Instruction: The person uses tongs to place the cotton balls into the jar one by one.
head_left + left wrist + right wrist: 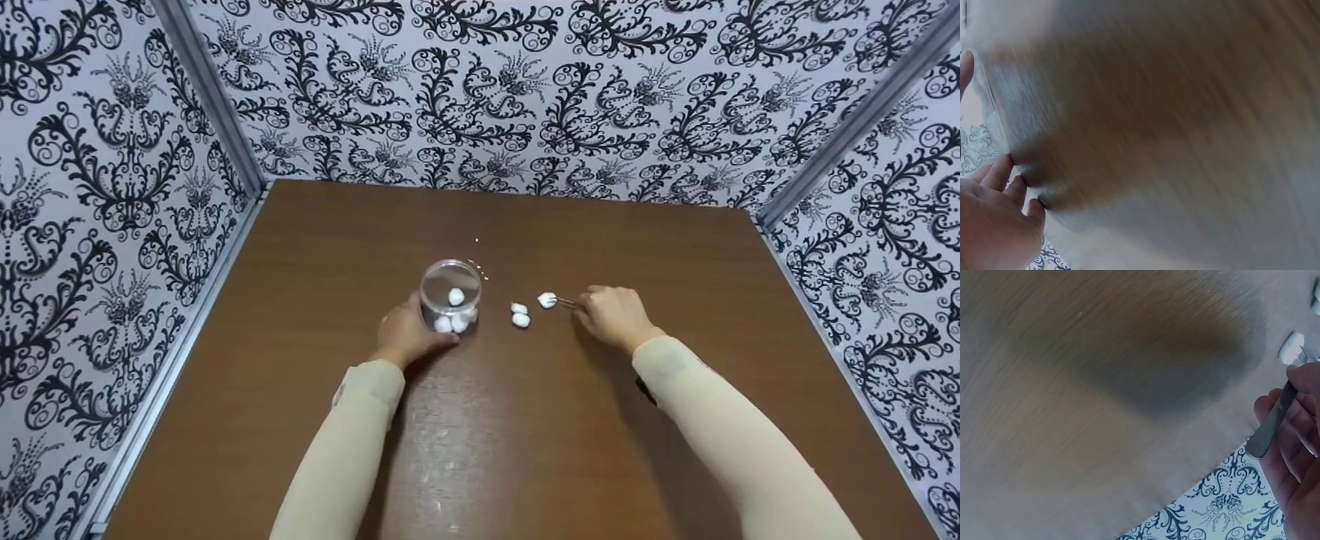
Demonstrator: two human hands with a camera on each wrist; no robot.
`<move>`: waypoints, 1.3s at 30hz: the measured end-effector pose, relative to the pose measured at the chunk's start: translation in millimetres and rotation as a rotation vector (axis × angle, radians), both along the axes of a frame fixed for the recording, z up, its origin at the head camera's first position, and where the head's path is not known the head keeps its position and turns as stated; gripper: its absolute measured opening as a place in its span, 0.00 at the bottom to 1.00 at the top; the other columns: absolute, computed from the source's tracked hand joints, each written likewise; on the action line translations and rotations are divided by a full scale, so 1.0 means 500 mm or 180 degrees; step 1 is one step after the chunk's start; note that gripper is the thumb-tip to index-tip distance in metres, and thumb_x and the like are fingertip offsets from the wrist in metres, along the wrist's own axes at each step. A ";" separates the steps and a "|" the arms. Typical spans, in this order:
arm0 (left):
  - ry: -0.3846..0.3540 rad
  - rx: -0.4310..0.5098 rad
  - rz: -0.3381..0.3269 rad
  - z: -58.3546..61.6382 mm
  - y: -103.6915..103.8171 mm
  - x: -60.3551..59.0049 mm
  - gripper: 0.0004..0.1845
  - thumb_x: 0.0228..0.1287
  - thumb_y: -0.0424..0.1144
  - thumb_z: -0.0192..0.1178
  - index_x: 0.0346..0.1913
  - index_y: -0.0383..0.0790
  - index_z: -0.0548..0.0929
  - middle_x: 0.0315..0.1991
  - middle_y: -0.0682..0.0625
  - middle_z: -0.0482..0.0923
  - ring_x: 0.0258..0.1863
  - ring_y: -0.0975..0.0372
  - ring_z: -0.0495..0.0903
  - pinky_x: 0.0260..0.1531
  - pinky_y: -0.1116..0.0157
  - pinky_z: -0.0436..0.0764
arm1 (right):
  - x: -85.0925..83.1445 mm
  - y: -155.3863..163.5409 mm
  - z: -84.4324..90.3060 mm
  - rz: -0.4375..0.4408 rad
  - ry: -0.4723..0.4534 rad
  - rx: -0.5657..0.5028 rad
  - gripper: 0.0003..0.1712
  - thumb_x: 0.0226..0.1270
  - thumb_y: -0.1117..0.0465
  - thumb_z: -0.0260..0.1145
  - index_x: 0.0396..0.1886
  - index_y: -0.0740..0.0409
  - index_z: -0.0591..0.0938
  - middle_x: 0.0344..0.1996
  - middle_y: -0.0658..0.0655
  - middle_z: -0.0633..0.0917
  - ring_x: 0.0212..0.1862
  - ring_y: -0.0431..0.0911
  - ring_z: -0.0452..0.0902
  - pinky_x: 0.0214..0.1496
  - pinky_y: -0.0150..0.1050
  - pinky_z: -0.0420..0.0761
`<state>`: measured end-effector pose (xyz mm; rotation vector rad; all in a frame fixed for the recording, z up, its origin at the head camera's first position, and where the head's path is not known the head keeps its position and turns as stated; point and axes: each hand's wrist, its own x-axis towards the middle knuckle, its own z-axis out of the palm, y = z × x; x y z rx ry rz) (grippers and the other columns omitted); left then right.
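Observation:
My left hand grips a clear jar from its near left side, thumb along the front. Several white cotton balls show through its wall. In the left wrist view only part of the left hand and a sliver of jar appear at the left edge. My right hand holds a small metal fork, its flat handle between thumb and fingers. The fork's tines are at a cotton ball on the table. Two more cotton balls lie together between that ball and the jar.
Both hands work over a brown wooden table. Walls with a black-and-white scroll pattern enclose its back and sides, framed by grey metal posts. Small bright light spots show on the tabletop beside the jar.

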<state>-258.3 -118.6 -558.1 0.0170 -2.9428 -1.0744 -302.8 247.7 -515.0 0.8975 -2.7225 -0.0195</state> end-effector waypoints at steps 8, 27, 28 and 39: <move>0.0008 0.0037 0.0005 -0.001 -0.001 -0.003 0.56 0.35 0.59 0.82 0.68 0.37 0.70 0.57 0.39 0.79 0.56 0.45 0.76 0.58 0.48 0.70 | -0.003 -0.009 0.003 -0.0010 -0.0003 0.0061 0.06 0.59 0.60 0.74 0.27 0.56 0.85 0.23 0.53 0.81 0.23 0.52 0.79 0.23 0.52 0.78; 0.0047 0.0089 -0.0009 -0.002 0.001 -0.002 0.54 0.36 0.57 0.82 0.68 0.39 0.71 0.57 0.41 0.80 0.56 0.45 0.77 0.58 0.49 0.70 | -0.009 0.001 0.005 0.0068 0.0174 -0.0056 0.04 0.61 0.60 0.72 0.31 0.55 0.89 0.25 0.52 0.81 0.20 0.52 0.78 0.18 0.51 0.76; 0.0039 0.0094 -0.0009 -0.001 0.001 -0.002 0.54 0.36 0.57 0.82 0.68 0.39 0.70 0.57 0.41 0.80 0.56 0.45 0.77 0.59 0.49 0.70 | -0.008 0.003 0.007 0.0067 0.0181 -0.0063 0.04 0.61 0.60 0.72 0.31 0.55 0.89 0.25 0.52 0.81 0.20 0.52 0.78 0.18 0.51 0.75; -0.0028 0.0097 -0.0008 -0.003 -0.001 -0.004 0.55 0.37 0.58 0.81 0.69 0.41 0.69 0.59 0.42 0.78 0.58 0.47 0.75 0.60 0.50 0.69 | 0.000 0.011 0.019 0.0152 0.0294 -0.0092 0.03 0.59 0.62 0.71 0.31 0.56 0.89 0.24 0.52 0.79 0.19 0.51 0.76 0.17 0.50 0.75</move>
